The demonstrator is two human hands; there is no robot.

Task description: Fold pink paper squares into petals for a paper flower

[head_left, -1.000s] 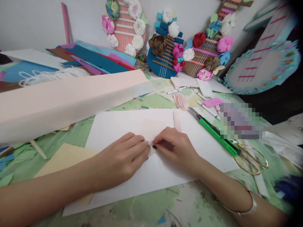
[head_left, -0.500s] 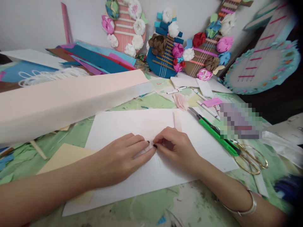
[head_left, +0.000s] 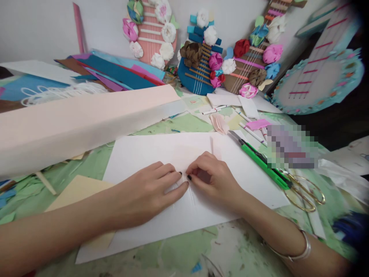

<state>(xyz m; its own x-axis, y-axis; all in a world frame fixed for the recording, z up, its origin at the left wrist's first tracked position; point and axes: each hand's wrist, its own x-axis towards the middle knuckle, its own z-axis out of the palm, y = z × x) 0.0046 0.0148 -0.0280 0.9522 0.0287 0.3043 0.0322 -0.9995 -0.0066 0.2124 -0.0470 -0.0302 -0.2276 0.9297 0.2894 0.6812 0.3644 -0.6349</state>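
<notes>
My left hand (head_left: 155, 192) lies low over a white sheet of paper (head_left: 127, 154), fingers bent and pressed together, their tips at a pale pink piece of paper (head_left: 184, 153). Facing it, my right hand (head_left: 215, 177) pinches with thumb and forefinger at the same spot, the tips almost touching those of the left. The pink piece is faint against the white sheet, and its lower edge is mostly hidden by my fingers. Fine lines run down the sheet just below the fingertips; whether they are creases or threads I cannot tell.
A green utility knife (head_left: 263, 163), blade out, overlaps the sheet's right edge beside gold-handled scissors (head_left: 307, 188). A large pale pink sheet (head_left: 72, 109) stretches across the left. Yellow paper (head_left: 77, 192) lies under my left forearm. Paper-flowered guitar shapes (head_left: 201, 69) lean at the back.
The left fingers and thumb have shifted very slightly; both hands stay at the same spot on the sheet. The whole view has moved a little.
</notes>
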